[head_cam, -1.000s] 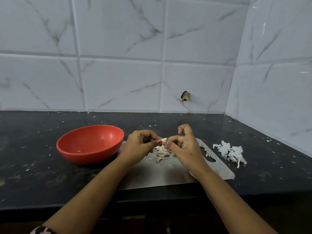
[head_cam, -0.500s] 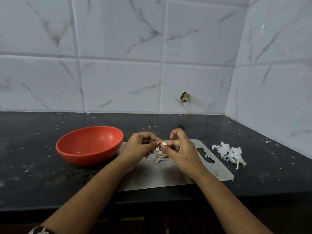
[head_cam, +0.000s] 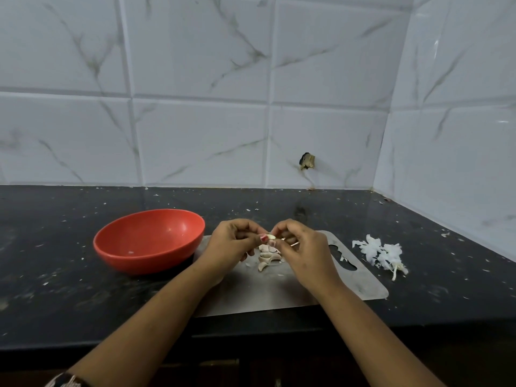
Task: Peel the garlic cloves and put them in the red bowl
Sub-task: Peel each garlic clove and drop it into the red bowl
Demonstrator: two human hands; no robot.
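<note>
My left hand (head_cam: 233, 243) and my right hand (head_cam: 303, 251) meet above a steel cutting board (head_cam: 279, 291). Between their fingertips they pinch one small pale garlic cloves piece (head_cam: 270, 237), a single clove. Below them, several unpeeled cloves (head_cam: 268, 258) lie in a loose heap on the board. The red bowl (head_cam: 149, 240) stands on the dark counter just left of the board, close to my left wrist. Only a tiny white speck shows inside it.
A pile of white garlic skins (head_cam: 381, 252) lies on the counter to the right of the board. White tiled walls close the back and the right side. Small skin flakes are scattered over the black counter (head_cam: 55, 275).
Both hands stay together over the board, shifting slightly. The fingers of my right hand have worked round the clove. The bowl and the heap have not moved.
</note>
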